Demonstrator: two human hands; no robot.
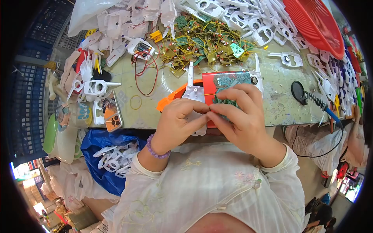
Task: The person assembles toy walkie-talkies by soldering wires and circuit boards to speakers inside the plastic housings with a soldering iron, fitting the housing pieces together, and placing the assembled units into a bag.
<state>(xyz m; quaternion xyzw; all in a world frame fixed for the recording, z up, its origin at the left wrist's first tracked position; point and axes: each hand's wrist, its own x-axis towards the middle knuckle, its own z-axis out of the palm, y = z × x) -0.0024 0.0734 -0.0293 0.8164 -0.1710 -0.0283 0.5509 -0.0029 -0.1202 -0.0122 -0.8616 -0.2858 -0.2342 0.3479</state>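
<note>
Workbench cluttered, board pile at 12 o'clock; left hand and right hand pinched narrow, can't tell on what. Circuit board is probably light, brittle, so edges only.

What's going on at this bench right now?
A person sits working with both bare hands. The left hand and right hand meet at the fingertips in front of a red flat item and a white plastic casing. Whatever they may be pinching is too small to tell. Beyond them lies a heap of circuit boards with loose wires, with more white plastic parts around it.
</note>
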